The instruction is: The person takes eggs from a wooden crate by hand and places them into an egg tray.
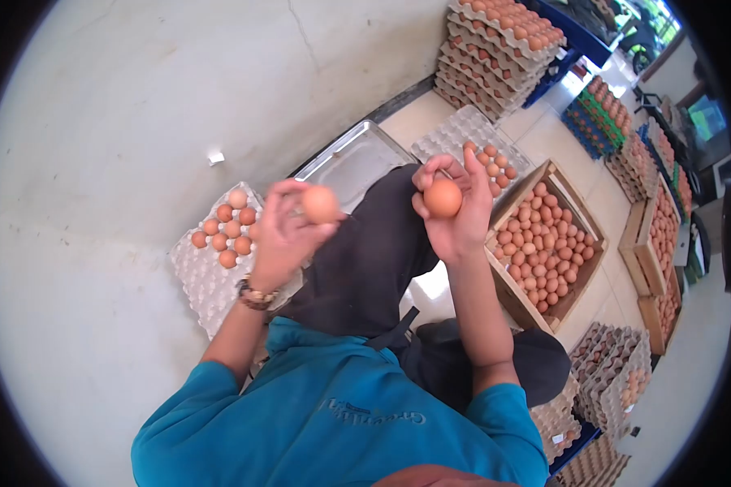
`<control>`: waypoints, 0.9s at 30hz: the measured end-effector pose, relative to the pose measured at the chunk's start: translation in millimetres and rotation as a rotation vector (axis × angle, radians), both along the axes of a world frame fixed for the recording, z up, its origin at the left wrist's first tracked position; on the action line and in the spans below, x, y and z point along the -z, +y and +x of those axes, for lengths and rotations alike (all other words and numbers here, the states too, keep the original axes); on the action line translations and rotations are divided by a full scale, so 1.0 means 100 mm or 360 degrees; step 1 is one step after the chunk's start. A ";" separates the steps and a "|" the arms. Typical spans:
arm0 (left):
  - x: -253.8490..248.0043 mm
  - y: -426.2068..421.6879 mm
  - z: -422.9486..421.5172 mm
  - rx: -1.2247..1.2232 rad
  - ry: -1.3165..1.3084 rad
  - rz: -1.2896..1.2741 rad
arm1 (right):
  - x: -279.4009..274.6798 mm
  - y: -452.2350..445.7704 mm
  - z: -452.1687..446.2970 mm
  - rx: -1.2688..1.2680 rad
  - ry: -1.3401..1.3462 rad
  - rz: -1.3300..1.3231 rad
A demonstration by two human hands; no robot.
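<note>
Both my arms [477, 304] reach out in front of me. My left grip [283, 237] looks blurry, my right grip [468, 217] looks clear, and both have curled fingers [473, 169].

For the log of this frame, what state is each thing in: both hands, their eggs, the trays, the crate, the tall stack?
Left hand: closed, blurred
Left egg: held, blurred
Right hand: closed, palm side showing
Right egg: held, visible side uncracked
Left egg tray: partly filled
Right egg tray: partly filled
Metal tray: open side up
Wooden crate: open-topped, well filled
Tall tray stack: upright, top layer loaded
</note>
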State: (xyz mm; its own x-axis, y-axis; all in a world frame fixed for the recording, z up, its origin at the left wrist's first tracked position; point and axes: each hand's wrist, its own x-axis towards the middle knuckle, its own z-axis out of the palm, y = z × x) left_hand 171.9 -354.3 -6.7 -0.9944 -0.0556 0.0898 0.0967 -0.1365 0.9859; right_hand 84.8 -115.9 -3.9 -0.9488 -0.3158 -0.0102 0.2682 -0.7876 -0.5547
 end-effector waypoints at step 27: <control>1.37 -2.38 1.14 -0.1213 -0.0296 -0.1145 | 1.74 0.87 -0.97 0.0485 -0.0629 0.0276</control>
